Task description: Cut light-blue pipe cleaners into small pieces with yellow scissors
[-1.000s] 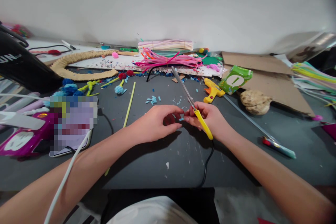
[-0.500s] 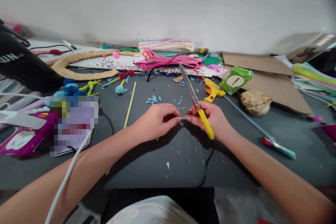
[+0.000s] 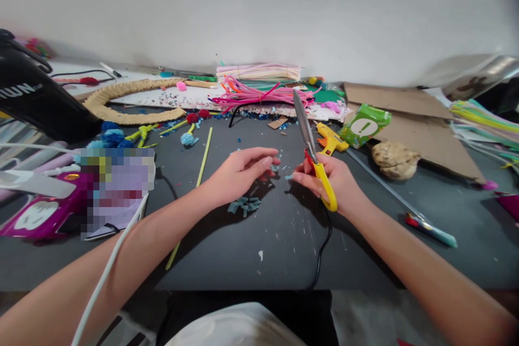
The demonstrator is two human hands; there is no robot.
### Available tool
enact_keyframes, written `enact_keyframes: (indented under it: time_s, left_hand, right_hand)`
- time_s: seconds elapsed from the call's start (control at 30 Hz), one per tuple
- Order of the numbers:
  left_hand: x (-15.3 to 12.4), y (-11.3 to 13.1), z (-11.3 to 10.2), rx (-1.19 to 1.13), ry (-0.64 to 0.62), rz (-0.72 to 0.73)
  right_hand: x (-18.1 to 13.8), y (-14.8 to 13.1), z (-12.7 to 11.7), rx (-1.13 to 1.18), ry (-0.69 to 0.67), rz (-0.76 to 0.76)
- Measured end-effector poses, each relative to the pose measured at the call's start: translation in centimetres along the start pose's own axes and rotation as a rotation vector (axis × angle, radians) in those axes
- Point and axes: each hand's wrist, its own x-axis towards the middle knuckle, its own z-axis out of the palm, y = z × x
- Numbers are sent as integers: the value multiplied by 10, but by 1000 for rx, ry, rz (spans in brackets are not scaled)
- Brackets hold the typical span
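My right hand [image 3: 334, 184] is closed round the yellow handles of a pair of scissors [image 3: 314, 154], whose blades point up and away; its fingertips also pinch a tiny blue scrap [image 3: 288, 177]. My left hand [image 3: 242, 173] hovers over the dark table [image 3: 243, 248] with fingers loosely spread and nothing in them. Just below it lies a small heap of blue-grey cut pieces [image 3: 244, 205]. More blue snippets are scattered beyond the hands.
A yellow glue gun [image 3: 329, 138], green packet [image 3: 364, 124] and tan lump [image 3: 394, 160] lie at right near cardboard [image 3: 425, 124]. Pink pipe cleaners [image 3: 259, 94], a rope ring [image 3: 125, 100], pompoms [image 3: 109, 135], a yellow stick [image 3: 200, 165] and a pen [image 3: 432, 228] surround the work spot.
The hands, pinched together a moment ago, have come apart. My left hand opened and lifted, leaving the blue cut pieces on the table. The scissors swung more upright to the right.
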Motion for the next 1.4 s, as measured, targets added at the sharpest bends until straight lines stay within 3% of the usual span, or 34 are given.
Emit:
enact_keyframes:
  time_s: [0.13, 0.33, 0.5, 0.7, 0.77, 1.0, 1.4]
  left_hand:
    - [0, 2, -1, -219, -7, -69]
    - [-1, 1, -8, -4, 152, -98]
    - [-1, 4, -5, -137, 105, -29]
    - [-3, 4, -3, 65, 119, 121]
    - [-3, 2, -2, 2, 91, 150]
    - [-10, 6, 8, 127, -121, -62]
    - [-11, 9, 10, 67, -182, -103]
  right_hand:
    - [0, 1, -2, 16, -2, 0]
    - [0, 2, -3, 23, 1, 2]
    - [-1, 2, -3, 41, -1, 9]
    - [-1, 3, -3, 29, -2, 8]
    - [-2, 2, -3, 30, -6, -6]
    - [-5, 2, 1, -15, -46, -36]
    - [-6, 1, 3, -65, -64, -102]
